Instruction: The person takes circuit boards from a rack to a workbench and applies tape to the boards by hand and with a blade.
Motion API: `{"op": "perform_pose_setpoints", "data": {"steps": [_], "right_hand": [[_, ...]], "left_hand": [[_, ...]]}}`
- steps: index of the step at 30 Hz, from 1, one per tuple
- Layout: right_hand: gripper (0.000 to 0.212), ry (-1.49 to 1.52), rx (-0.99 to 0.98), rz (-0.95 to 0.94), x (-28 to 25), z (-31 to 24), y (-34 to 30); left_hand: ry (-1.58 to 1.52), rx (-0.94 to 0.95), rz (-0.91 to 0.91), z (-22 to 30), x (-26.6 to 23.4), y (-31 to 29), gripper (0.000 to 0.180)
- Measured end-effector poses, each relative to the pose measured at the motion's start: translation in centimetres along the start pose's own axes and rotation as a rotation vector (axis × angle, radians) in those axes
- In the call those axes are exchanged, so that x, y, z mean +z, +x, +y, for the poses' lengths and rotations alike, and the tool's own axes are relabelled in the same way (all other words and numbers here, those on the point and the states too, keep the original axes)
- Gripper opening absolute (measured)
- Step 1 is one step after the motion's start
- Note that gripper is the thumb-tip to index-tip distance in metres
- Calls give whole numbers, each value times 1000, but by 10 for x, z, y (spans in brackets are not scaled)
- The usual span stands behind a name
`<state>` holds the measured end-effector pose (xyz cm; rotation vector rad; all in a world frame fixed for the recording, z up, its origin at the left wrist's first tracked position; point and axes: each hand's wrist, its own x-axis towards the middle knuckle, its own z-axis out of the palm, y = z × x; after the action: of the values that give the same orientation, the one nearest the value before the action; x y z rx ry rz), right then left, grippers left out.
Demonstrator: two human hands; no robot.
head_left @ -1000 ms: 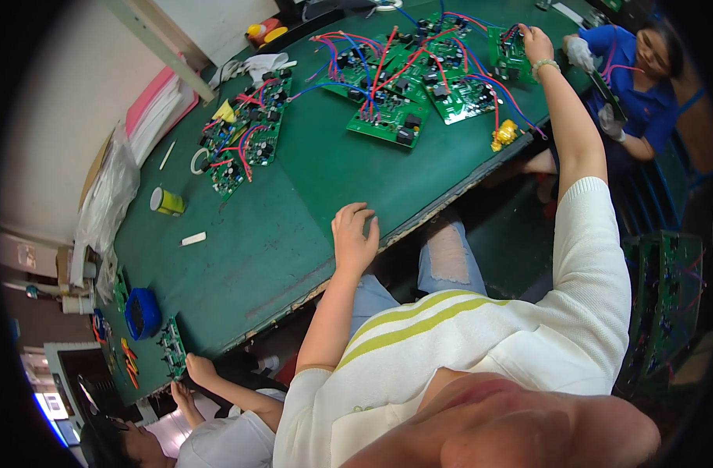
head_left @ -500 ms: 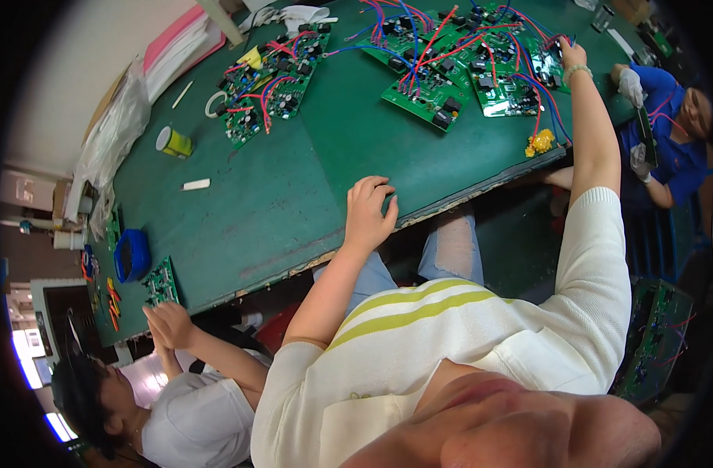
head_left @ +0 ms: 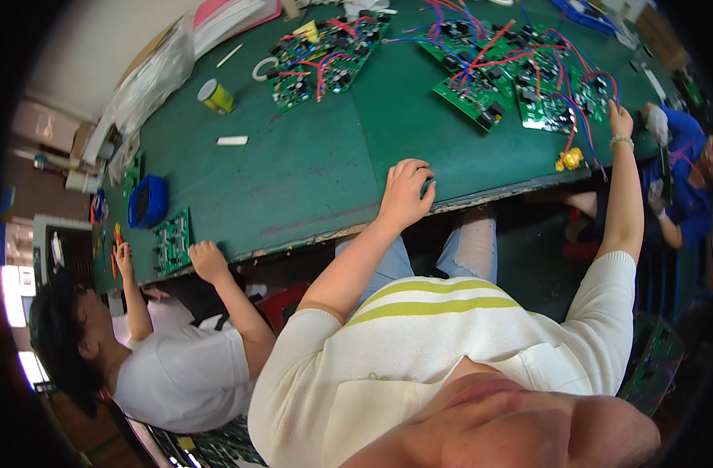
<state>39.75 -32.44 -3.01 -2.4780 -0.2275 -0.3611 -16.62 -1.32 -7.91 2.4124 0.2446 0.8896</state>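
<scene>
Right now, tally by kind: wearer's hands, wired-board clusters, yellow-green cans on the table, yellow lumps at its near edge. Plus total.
Hands: 2 (left hand, right hand)
Clusters: 2 (left cluster, right cluster; single boards overlap too much to count)
Can: 1
Lump: 1
Total: 6

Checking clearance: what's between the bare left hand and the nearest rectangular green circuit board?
Only bare green tabletop lies between the left hand and that green circuit board, in the head view.
</scene>
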Motion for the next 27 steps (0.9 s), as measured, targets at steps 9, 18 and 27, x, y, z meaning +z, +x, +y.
{"op": "perform_pose_setpoints", "data": {"steps": [9, 18, 27], "right_hand": [[14, 343, -129, 139, -72, -9, -274], [34, 585, 995, 136, -102, 81, -538], [36, -72, 998, 406, -208, 73, -699]], "left_hand": [[164, 206, -191, 14, -2, -2, 43], [324, 405, -488, 57, 39, 30, 84], [669, 587, -353, 30, 65, 15, 101]]}}
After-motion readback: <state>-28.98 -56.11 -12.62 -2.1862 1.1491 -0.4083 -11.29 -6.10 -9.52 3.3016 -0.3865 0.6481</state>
